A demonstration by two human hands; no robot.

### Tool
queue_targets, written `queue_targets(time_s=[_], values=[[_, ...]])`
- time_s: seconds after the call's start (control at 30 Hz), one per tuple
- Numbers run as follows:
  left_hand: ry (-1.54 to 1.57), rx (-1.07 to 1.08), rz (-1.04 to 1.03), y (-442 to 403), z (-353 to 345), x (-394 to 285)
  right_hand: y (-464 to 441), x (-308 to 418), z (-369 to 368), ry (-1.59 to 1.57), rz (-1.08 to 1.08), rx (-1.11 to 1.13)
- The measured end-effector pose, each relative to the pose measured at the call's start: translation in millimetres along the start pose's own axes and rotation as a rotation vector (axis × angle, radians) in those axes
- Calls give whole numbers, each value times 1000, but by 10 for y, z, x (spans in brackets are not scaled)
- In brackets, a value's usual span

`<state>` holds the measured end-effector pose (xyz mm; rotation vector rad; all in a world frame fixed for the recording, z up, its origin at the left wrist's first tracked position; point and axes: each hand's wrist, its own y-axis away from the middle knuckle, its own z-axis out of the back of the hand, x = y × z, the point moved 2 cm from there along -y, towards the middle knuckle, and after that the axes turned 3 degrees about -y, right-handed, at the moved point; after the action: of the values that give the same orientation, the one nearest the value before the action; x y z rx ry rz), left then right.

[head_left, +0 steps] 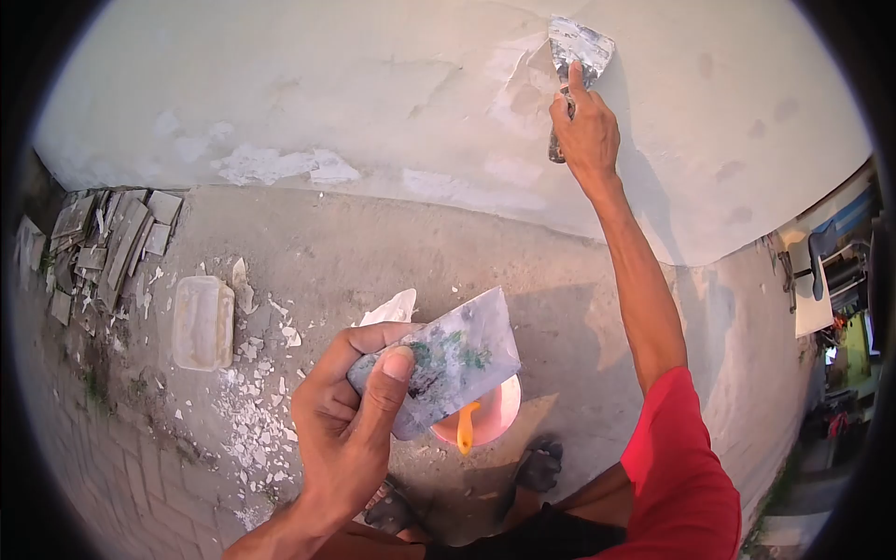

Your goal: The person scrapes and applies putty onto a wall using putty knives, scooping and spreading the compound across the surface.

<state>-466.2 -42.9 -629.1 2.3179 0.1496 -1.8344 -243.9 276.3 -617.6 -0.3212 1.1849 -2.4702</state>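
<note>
My right hand [588,131] is closed around the dark handle of a putty knife [581,47], its index finger stretched along the blade. The wide blade, smeared with white, lies against the pale wall [373,84] beside a patch of fresh filler [525,89]. Lower down, my left hand [350,411] pinches a flat grey rectangular plate [462,350] between thumb and fingers. Green and dark stains mark its face. Partly behind it on the ground is a pink bowl [499,411] with an orange-yellow handle [467,427] sticking out over its rim.
Broken tiles or boards [117,238] are piled against the wall at left. A translucent plastic tub [203,322] stands near scattered white flakes [257,429]. A white piece [387,308] lies beyond my left hand. A chair [821,261] stands at far right. My feet are below.
</note>
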Motion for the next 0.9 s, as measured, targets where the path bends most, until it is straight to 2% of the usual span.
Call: queue_targets(time_s=[0.07,0.17,0.33,0.43,0.47,0.57,0.67,0.8,0.9], values=[[-29,-29,-5,111,68,-46,183,-11,-256,9,-53,39],[-82,-85,-35,192,176,-59,544,-83,-662,43,46,15],[-147,-91,-48,230,300,-86,1219,-95,-652,59,131,173],[-134,-100,-49,205,317,-94,1075,-83,-356,30,150,137],[-136,-96,-25,205,305,-104,881,-76,-272,-36,187,27],[-107,-85,4,180,242,-67,297,66,-30,-6,163,-64],[-71,-33,41,171,302,-70,115,122,-103,67,128,-50],[-70,16,44,188,343,-43,365,-12,-301,168,151,39],[-62,28,39,201,350,-45,664,-69,-404,234,258,100]])
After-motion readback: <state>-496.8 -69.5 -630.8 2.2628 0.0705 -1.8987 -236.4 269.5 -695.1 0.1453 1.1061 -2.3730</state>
